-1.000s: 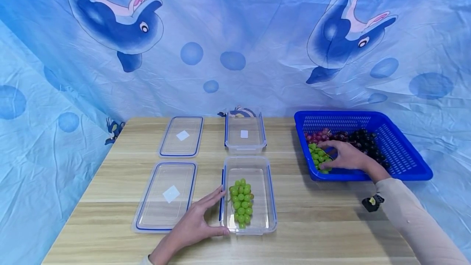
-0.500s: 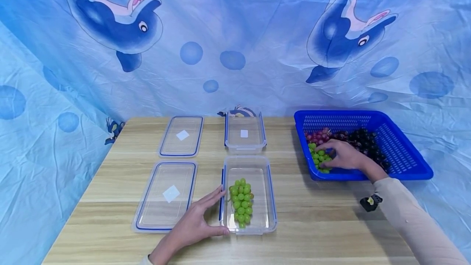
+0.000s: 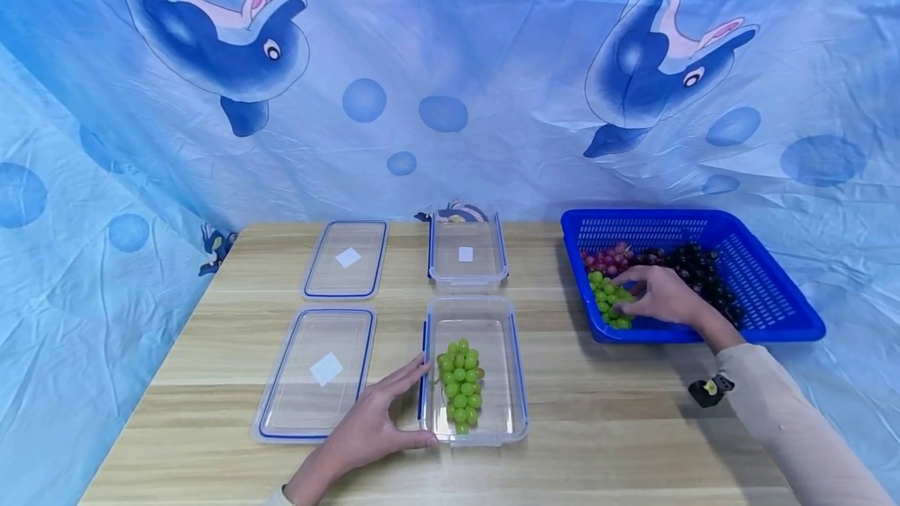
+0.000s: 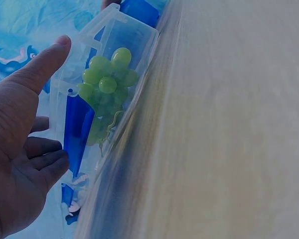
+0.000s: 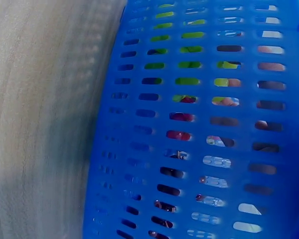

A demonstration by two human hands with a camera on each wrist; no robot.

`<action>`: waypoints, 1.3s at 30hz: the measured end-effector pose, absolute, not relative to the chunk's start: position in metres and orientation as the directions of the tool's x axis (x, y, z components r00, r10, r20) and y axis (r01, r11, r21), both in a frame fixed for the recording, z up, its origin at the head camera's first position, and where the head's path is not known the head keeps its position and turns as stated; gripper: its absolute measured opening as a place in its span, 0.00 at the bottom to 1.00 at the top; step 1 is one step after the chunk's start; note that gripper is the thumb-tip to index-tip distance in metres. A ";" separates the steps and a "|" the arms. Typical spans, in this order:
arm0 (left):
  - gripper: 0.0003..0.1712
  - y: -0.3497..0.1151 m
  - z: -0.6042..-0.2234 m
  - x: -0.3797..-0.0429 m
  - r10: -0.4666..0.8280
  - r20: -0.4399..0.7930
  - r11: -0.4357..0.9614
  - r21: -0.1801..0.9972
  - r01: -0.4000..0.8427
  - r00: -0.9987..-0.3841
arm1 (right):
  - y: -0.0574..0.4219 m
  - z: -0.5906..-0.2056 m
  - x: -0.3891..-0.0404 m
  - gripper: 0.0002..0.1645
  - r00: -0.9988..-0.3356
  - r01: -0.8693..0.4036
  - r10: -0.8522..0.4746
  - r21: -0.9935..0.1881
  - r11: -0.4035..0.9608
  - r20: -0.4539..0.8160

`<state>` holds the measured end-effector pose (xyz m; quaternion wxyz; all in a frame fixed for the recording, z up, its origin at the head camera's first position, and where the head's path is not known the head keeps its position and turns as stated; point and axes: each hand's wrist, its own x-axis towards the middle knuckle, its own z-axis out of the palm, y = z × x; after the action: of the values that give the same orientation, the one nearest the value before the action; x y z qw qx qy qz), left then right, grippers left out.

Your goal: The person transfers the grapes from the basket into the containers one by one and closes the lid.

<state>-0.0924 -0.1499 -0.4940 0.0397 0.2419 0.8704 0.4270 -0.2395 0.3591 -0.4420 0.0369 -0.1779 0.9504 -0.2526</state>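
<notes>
My left hand [image 3: 373,428] has its thumb and fingers spread along the left side of a clear plastic container [image 3: 499,334] with blue edging. A bunch of green grapes [image 3: 460,385] lies in that container, its stem showing through the wall in the left wrist view. At the right, my right hand [image 3: 664,299] reaches into a blue slotted basket [image 3: 780,295]. Its thumb and bent fingers are at the right side of another bunch of green grapes [image 3: 606,295]; whether they pinch it is not clear. In the right wrist view the basket wall [image 5: 199,119] mostly hides this hand.
Red grapes [image 3: 608,258] and black grapes [image 3: 703,272] share the basket. Behind the near container stands a smaller clear container [image 3: 467,233]. Two clear lids, one large [image 3: 316,404] and one small [image 3: 351,279], lie flat on the wooden table at the left.
My right hand has shifted slightly right at the basket's green grapes, and the gap between its thumb and fingertips looks narrower. My left hand stays at the container.
</notes>
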 end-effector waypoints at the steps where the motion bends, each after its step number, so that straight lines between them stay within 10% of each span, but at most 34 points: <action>1: 0.60 -0.150 -0.494 -0.092 0.454 0.136 0.519 0.763 0.385 -0.881 | 0.359 -0.442 -0.239 0.26 -0.935 -0.314 -0.355 -0.499 0.808 0.013; 14: 0.60 -0.150 -0.495 -0.092 0.450 0.131 0.515 0.770 0.377 -0.883 | 0.359 -0.443 -0.239 0.38 -0.919 -0.291 -0.379 -0.468 0.834 -0.105; 39: 0.60 -0.150 -0.495 -0.093 0.454 0.140 0.517 0.763 0.388 -0.880 | 0.370 -0.434 -0.233 0.23 -0.960 -0.262 -0.275 -0.532 0.805 0.057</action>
<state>-0.0927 -0.1498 -0.4954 0.0385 0.2420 0.8699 0.4280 -0.2325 0.3704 -0.4337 0.0114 -0.1413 0.9500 -0.2783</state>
